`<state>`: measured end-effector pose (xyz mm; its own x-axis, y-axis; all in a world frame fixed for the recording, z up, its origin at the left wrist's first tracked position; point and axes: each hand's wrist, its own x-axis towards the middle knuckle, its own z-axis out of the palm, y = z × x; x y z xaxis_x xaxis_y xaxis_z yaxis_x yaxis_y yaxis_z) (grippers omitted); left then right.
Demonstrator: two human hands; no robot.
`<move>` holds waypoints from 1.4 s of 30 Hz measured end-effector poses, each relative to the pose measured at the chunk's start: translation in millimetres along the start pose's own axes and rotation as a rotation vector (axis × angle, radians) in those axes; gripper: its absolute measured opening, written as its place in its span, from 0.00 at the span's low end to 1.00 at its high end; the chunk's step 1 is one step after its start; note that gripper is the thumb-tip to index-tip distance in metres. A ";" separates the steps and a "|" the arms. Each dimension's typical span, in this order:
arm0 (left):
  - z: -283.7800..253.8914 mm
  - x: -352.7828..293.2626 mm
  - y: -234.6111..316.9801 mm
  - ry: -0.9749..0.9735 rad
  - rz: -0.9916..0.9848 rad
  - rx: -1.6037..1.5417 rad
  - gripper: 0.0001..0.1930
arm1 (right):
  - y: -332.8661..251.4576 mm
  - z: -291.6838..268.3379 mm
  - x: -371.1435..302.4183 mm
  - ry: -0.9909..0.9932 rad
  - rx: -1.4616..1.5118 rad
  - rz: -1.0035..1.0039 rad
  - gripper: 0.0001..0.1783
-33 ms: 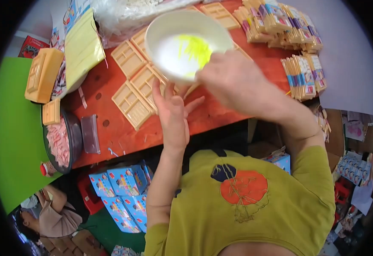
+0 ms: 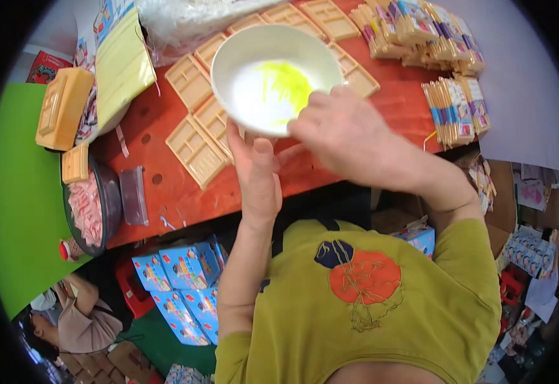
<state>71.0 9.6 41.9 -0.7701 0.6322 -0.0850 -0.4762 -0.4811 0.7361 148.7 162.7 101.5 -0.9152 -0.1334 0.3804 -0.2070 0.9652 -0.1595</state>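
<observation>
A white bowl [image 2: 228, 86] is tilted toward me above the table, with bright yellow-green strands [image 2: 286, 83] lying in it. My right hand [image 2: 346, 134] is closed on its near right rim. Under the near side of the bowl is my left hand [image 2: 257, 176], fingers stretched apart and partly hidden by the bowl; the fingertips seem to touch its underside. Beneath and around the bowl lie several peach-coloured compartment trays, among them one at the near left [image 2: 196, 153] and one at the right [image 2: 356, 73].
On the red table [image 2: 228, 201] stand bundled packs [image 2: 449, 115] at the right. A dark tub [image 2: 110, 205] of pink pieces, a clear lid [image 2: 134, 195] and a yellow sheet [image 2: 123, 70] are at the left. Blue boxes [image 2: 187, 269] are stacked below; another person [image 2: 84, 320] sits lower left.
The bowl has shifted slightly left and toward me, with my right hand moving along on its rim. The fingers of my left hand are now further covered by the bowl.
</observation>
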 end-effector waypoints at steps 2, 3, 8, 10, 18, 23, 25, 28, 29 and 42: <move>-4.8 -4.9 5.5 0.006 -0.032 0.127 0.40 | -29.3 15.8 -16.0 -0.069 0.021 0.044 0.07; -9.7 -9.8 5.9 0.019 -0.045 0.131 0.40 | -34.3 17.3 -20.4 -0.078 0.037 0.050 0.07; -27.1 -30.4 4.7 0.016 -0.025 0.241 0.37 | -9.0 18.8 -38.9 -0.022 0.316 0.175 0.10; -27.1 -36.3 0.1 -0.010 -0.057 0.262 0.37 | 1.0 24.3 -41.3 -0.012 0.146 0.203 0.10; -18.8 -52.7 -15.7 -0.001 -0.103 0.276 0.36 | -16.2 40.8 -58.9 -0.227 -0.018 0.380 0.06; -18.2 -51.2 -15.3 0.018 -0.175 0.228 0.31 | -17.3 37.1 -62.0 0.092 0.008 0.149 0.05; -18.9 -50.2 -10.4 -0.013 -0.246 0.243 0.30 | -10.2 32.8 -61.1 0.034 0.281 0.236 0.05; -19.5 -51.1 -10.6 0.008 -0.239 0.259 0.30 | 38.4 25.9 -63.2 0.255 0.114 0.321 0.05; -19.7 -51.2 -11.2 0.000 -0.242 0.258 0.30 | 61.0 27.9 -68.5 0.239 0.020 0.399 0.06; -40.8 -56.7 -11.9 0.039 -0.275 0.237 0.32 | 113.9 62.9 -95.2 0.005 -0.225 0.662 0.08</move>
<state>103.1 -45.3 10.5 -0.6449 0.6925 -0.3232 -0.5591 -0.1393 0.8173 190.5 271.2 -10.1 -0.8222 0.4998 0.2722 0.4712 0.8661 -0.1671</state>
